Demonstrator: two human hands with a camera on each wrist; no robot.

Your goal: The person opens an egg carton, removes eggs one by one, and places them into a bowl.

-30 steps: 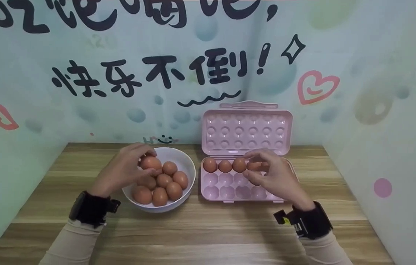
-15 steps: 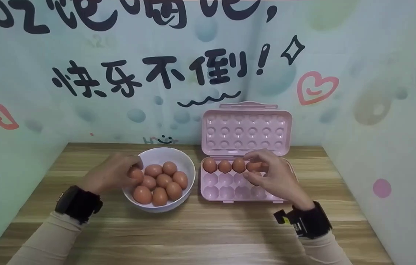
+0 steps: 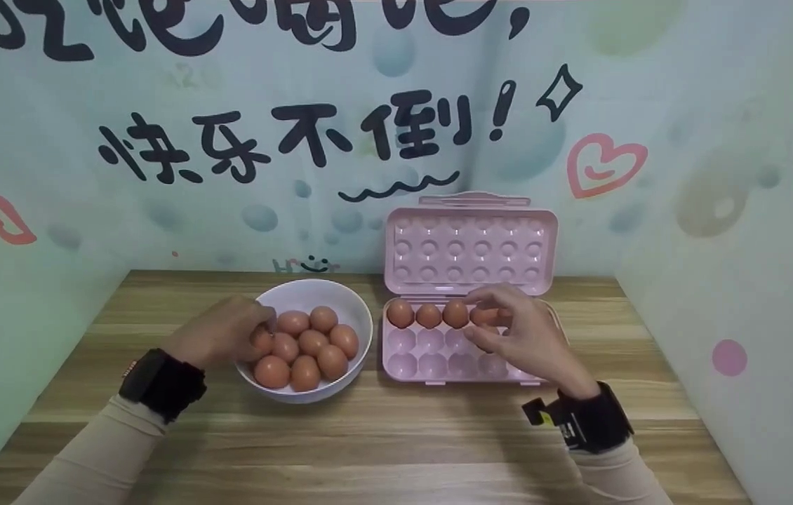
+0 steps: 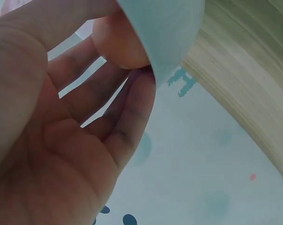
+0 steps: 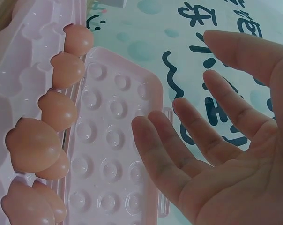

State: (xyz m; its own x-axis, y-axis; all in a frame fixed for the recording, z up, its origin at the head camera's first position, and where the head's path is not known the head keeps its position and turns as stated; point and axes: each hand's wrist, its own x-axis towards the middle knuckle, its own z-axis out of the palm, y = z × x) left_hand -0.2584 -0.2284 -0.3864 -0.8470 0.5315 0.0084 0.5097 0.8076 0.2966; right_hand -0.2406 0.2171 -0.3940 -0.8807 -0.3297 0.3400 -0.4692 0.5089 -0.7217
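My left hand (image 3: 217, 333) reaches over the left rim of a white bowl (image 3: 351, 303). Its thumb and fingers hold a brown egg (image 4: 118, 44) just inside the bowl wall, partly hidden by the hand in the head view. Several other brown eggs (image 3: 312, 343) lie in the bowl. To the right stands a pink egg carton (image 3: 431, 342), its lid (image 3: 470, 249) raised. Above the carton's right part hovers my right hand (image 3: 519, 333), fingers spread and holding nothing. Brown eggs (image 5: 59, 110) line the carton's back row, and more eggs (image 5: 31, 145) sit in front of them.
Both containers stand on a wooden table (image 3: 368, 449), side by side with a narrow gap. Behind them hangs a pale printed backdrop (image 3: 228, 224) with dark lettering, right up against the table's back edge.
My left hand has shifted left and toward me, from the egg at the bowl's back left to the left rim, then slightly right. My right hand stays where it was.
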